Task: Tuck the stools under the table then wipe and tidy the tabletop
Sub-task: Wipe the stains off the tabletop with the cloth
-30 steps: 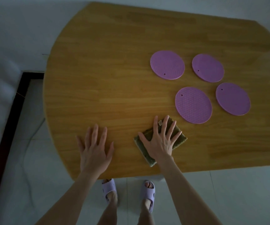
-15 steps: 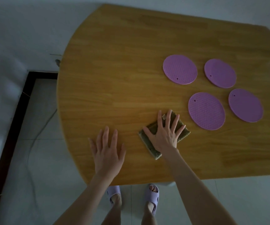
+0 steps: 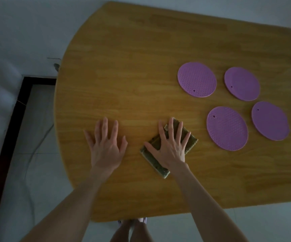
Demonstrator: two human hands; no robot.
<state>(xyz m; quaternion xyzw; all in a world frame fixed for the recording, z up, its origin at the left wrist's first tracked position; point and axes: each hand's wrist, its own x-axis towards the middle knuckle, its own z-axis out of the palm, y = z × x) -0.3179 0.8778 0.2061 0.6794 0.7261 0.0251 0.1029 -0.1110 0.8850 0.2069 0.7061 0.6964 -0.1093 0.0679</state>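
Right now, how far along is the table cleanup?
No stools show, so tucking cannot be judged. In hand: the right hand presses the cloth flat on the table, the left hand rests beside it. Left: four mats lie spread out, not yet tidied.

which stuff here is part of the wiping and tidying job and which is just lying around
In the job: green cloth, pressed by the right hand; wooden table; four purple mats; left hand resting flat on it.
Not part of it: dark strip along the floor, left of the table.
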